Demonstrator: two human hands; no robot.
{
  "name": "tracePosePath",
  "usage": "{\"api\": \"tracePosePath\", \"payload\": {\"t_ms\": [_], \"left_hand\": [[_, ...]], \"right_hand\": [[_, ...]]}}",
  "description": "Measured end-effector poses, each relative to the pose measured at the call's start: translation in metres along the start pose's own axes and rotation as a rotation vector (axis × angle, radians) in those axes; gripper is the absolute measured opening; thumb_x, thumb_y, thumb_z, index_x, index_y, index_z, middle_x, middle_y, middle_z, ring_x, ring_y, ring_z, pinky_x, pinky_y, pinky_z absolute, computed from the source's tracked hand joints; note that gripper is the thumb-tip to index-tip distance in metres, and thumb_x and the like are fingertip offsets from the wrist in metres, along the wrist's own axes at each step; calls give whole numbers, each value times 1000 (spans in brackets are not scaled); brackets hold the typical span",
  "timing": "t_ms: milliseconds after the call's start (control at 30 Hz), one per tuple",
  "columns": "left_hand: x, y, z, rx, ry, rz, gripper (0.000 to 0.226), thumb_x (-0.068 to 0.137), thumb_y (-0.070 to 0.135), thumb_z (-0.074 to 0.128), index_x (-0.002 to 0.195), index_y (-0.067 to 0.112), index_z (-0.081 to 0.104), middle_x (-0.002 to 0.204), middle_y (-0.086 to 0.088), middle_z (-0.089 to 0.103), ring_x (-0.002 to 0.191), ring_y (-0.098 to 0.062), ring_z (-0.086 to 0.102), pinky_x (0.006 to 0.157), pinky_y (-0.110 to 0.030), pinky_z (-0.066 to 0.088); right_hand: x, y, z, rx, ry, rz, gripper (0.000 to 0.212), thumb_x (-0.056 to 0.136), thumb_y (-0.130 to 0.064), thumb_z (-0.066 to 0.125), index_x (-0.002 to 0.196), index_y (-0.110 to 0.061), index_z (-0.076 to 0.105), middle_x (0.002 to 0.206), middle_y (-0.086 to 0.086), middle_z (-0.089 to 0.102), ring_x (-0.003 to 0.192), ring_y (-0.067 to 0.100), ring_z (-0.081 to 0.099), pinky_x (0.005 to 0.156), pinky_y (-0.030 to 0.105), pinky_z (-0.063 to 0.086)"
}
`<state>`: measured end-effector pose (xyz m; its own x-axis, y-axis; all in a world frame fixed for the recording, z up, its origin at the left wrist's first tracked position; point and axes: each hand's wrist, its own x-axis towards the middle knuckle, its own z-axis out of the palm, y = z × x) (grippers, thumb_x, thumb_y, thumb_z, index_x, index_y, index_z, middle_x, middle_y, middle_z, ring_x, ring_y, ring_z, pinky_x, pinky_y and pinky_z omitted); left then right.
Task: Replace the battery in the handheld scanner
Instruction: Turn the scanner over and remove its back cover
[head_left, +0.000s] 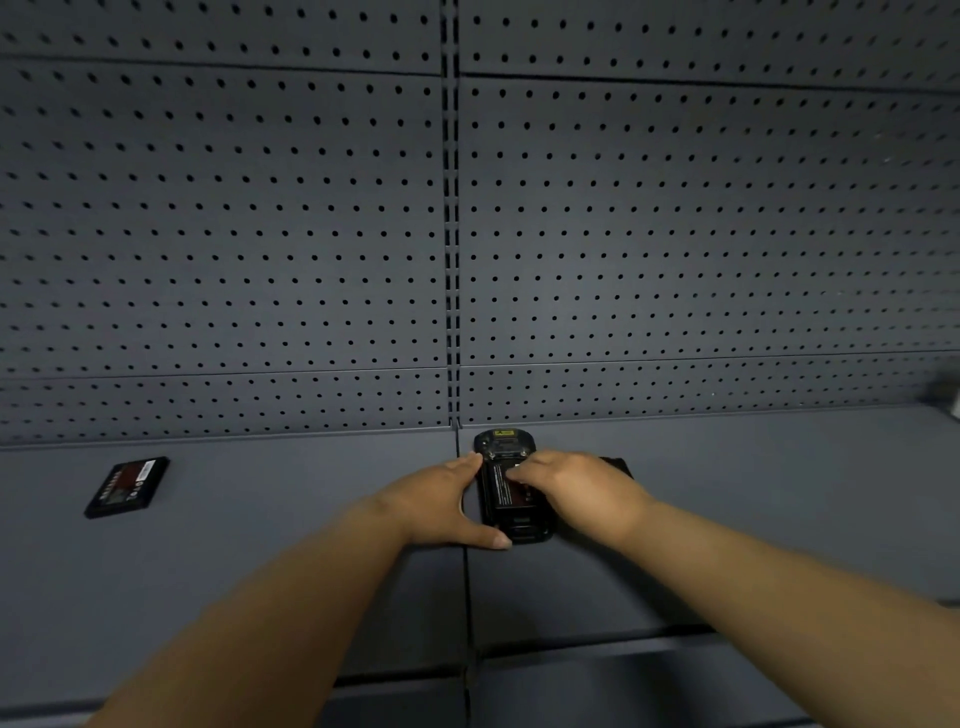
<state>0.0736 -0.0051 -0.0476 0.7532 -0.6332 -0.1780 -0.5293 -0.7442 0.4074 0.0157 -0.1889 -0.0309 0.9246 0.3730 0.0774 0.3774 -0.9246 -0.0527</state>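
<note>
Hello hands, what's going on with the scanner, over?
Left hand braces the scanner on the shelf. Right hand presses a battery into its open back. Second battery lies apart, far left. Nothing blocking.

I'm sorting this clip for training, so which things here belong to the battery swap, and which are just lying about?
Part of the job:
- black handheld scanner, face down, back open
- black flat battery lying apart at left
- left hand, bracing the scanner
- right hand, fingers on its back
- dark flat piece behind the right hand, perhaps the cover

Lying about:
- pale object at right edge, unclear
</note>
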Motion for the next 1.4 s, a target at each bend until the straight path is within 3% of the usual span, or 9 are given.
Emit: {"api": "tracePosePath", "payload": {"t_ms": [200,367,533,600,700,867,967,1167,1400], "left_hand": [[2,-3,2,12,5,1,115,67,62,68,148,13,4,160,-5,10,146,-14,12,119,-25,12],[2,-2,1,15,9,2,114,68,61,68,148,12,4,159,-5,10,146,-15,14,117,-23,12],[2,-3,1,15,4,4,114,68,61,68,148,11,4,159,-6,9,146,-14,11,119,-24,11],[2,-4,1,11,1,2,114,68,61,68,148,11,4,160,-6,9,146,-14,11,120,-25,11],[2,-3,1,11,-3,1,113,69,61,67,148,12,3,160,-5,8,146,-14,11,119,-24,10],[0,-3,1,16,3,-2,112,70,61,67,148,12,3,160,-4,7,146,-14,11,118,-23,11],[-1,0,0,15,-1,-6,111,70,59,67,148,11,4,160,-5,7,146,-14,12,117,-22,10],[-4,4,-3,15,-10,-9,109,71,58,68,148,12,5,160,-4,9,146,-14,13,116,-22,12],[-3,3,-6,51,-44,-15,109,71,60,66,148,12,4,159,-5,9,146,-15,13,118,-24,12]], "right_hand": [[5,0,-2,152,75,180,34,89,-31,57,119,-15,63,118,9,68,110,24,62,92,30,48],[10,2,-12,165,-124,197,59,78,-42,68,129,-17,54,129,9,59,117,23,56,100,32,46],[12,-3,-19,-1,-230,99,52,89,-38,54,132,-10,49,132,14,54,119,29,53,100,37,45],[8,-4,-18,-63,-208,49,46,94,-36,47,132,-11,48,130,14,55,115,32,56,95,41,48],[3,-5,-13,-62,-115,0,41,98,-28,41,138,-21,44,136,9,53,119,28,55,97,36,48],[4,-18,-5,193,27,110,36,95,-16,50,130,-16,56,132,12,60,118,23,59,101,29,46],[3,-28,-6,246,135,221,33,93,-24,53,121,-11,64,126,12,65,117,25,59,101,34,45],[8,-41,-15,265,158,462,55,73,-50,70,109,-7,69,113,12,71,107,25,63,92,36,51],[14,-44,-20,296,199,577,42,77,-39,69,103,-7,68,100,12,72,95,25,67,74,30,53]]}}
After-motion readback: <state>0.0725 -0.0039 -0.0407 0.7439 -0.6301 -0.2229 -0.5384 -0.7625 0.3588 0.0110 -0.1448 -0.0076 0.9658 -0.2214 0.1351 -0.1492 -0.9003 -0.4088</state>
